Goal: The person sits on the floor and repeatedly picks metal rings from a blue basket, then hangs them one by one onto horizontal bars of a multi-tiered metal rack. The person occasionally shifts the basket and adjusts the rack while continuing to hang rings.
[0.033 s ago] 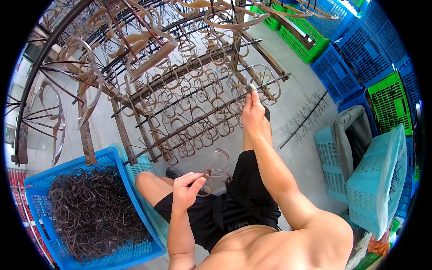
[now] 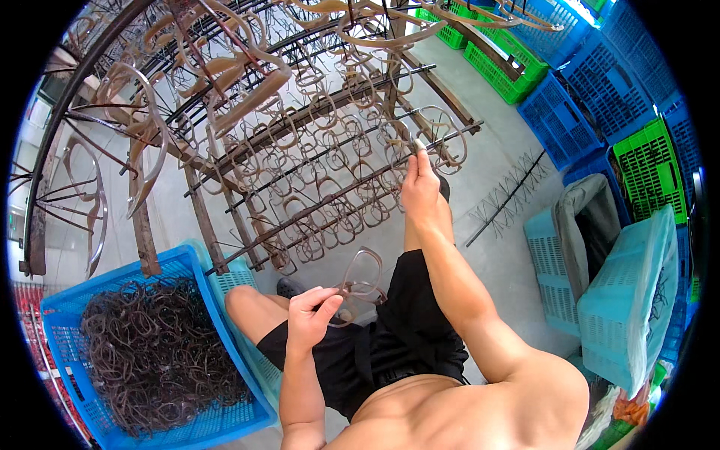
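Note:
My left hand [image 2: 311,319], low over my lap, is closed on clear brownish eyeglass frames [image 2: 380,274] whose rims stick out past the fingertips. Farther forward, my right hand [image 2: 421,184] reaches to the right end of a rack [image 2: 337,163]. Its fingers are pinched together at an eyeglass frame [image 2: 463,146] hung on the rack's rod, with something whitish at the fingertips. Many similar frames hang in rows along the dark rods. The exact grip on the hung frame is partly hidden by the fingers.
A blue basket [image 2: 196,281] full of dark eyeglass frames stands at my left. Larger-looking frames [image 2: 154,176] hang close overhead on metal spokes. A spiked rod [image 2: 504,201] lies on the floor at right, near blue crates [image 2: 559,120], a green crate [image 2: 649,169] and lined turquoise baskets [image 2: 622,292].
My right hand has shifted very slightly to the left at the rack. The left hand and its eyeglass frames have stayed in place.

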{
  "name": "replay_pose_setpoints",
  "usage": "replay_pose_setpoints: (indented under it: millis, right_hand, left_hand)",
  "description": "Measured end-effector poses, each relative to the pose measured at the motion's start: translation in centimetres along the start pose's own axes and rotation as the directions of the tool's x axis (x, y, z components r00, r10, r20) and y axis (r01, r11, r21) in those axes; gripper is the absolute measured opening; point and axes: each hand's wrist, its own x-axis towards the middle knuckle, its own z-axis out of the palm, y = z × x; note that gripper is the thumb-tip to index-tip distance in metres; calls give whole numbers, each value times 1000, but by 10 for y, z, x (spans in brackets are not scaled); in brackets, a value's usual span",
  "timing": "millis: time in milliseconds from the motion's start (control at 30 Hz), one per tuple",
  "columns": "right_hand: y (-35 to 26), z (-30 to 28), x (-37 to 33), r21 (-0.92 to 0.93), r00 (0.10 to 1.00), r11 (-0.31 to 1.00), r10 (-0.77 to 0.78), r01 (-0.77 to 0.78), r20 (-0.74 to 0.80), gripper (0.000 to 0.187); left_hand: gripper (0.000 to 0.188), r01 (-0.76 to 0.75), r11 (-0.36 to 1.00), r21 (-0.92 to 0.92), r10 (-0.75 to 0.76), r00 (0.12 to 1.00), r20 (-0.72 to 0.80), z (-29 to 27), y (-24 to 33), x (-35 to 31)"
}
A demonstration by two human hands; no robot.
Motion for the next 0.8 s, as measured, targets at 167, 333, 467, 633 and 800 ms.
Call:
replay_pose_setpoints:
  millis: [167, 333, 467, 633, 800]
  right_hand:
    - [15, -1, 11, -66, 993, 993, -106, 103, -47, 31]
    - [3, -19, 14, 244, 964, 938, 210, -245, 162, 31]
    - [0, -28, 11, -329, 917, 873, -396, 360, -47, 35]
    - [-99, -70, -48, 361, 402, 823, -538, 438, 741, 26]
    - [-65, -57, -53, 501, 527, 862, -391, -78, 755, 10]
  left_hand:
    - [17, 28, 998, 56, -30, 999, 32, 2, 9, 6]
    - [18, 16, 1000, 17, -16, 1000, -12, 3, 8, 4]
    - [17, 10, 999, 37, -11, 1000, 28, 2, 8, 5]
    - [16, -54, 999, 2, 53, 995, 85, -6, 2, 9]
    - [17, -31, 938, -344, -88, 942, -325, -7, 3, 11]
